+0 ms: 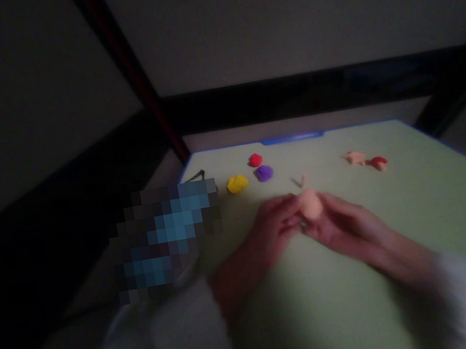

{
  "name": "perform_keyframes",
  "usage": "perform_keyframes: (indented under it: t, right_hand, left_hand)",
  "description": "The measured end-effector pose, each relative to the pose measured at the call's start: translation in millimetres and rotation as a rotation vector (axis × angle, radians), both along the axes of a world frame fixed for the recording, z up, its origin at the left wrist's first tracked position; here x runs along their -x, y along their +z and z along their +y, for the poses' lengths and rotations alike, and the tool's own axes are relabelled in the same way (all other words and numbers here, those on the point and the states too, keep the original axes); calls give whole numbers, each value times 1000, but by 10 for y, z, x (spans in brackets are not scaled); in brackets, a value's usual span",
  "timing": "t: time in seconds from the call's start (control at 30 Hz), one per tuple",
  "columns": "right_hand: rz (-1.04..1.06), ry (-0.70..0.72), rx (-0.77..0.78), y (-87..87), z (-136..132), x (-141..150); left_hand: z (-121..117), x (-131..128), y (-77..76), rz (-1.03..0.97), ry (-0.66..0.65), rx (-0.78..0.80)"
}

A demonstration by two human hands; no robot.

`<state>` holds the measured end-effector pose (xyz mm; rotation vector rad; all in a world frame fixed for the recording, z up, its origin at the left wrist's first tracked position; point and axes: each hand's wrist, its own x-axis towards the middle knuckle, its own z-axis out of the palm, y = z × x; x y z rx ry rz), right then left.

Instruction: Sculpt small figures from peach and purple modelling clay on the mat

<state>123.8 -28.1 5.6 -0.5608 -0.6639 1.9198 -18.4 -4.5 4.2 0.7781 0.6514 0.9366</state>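
Currently left hand (pixel 271 225) and right hand (pixel 354 225) hold the peach ball (pixel 311 204) between them; uneven squeezing could dent it, if soft

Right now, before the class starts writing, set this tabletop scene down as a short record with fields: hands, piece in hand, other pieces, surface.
Left hand: fingers at the left side of the peach lump
Right hand: cradling the lump from the right
Piece in hand: peach, rounded
Just beyond it: small thin peach stick
Left group: yellow lump, purple lump, red lump
Right group: peach figure, red-topped piece
Surface: pale green tabletop, blue edge
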Motion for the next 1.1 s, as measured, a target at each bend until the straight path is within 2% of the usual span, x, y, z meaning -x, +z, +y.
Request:
perform_keyframes:
  t: [0.17,0.57,0.67,0.8,1.1]
  right_hand:
    - [-25,-50,-34,29,-19,39]
    - [-35,-81,-9,59,-23,15]
    - [-62,-120,-27,70,-24,22]
    - [-20,-126,36,31,-19,17]
    - [10,-56,56,-12,12,-9]
  left_hand:
    - [-23,-29,51,-39,-20,-19]
    - [-20,-7,48,60,-97,-57]
    - [-17,-20,49,46,-47,-50]
    - [-21,-31,51,-32,-5,-47]
    - [-8,-21,34,60,1,-52]
